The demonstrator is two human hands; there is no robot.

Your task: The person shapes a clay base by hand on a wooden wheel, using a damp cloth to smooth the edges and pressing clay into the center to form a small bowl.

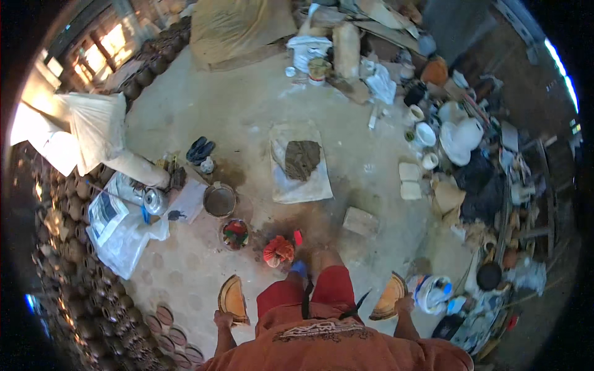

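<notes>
My left hand [224,319] is closed on the lower edge of a half-round tan piece [232,298] with a raised, darker rim. On the other side of my legs, my right hand [405,304] grips a similar half-round piece [388,297] by its outer edge. What the pieces are made of, I cannot tell. Ahead of my knees lie an orange-red cloth bundle [278,251] and a small red object [298,237]. A dark brown lump like clay [302,159] rests on a pale sheet [309,193] farther ahead.
A bowl of colourful things [235,234] and a basin of murky liquid [219,200] stand front-left. A pale block [361,221] lies front-right. Many dark round pots [80,272] line the left; flat reddish discs [176,336] lie near them. A white bucket [432,294] stands beside my right hand.
</notes>
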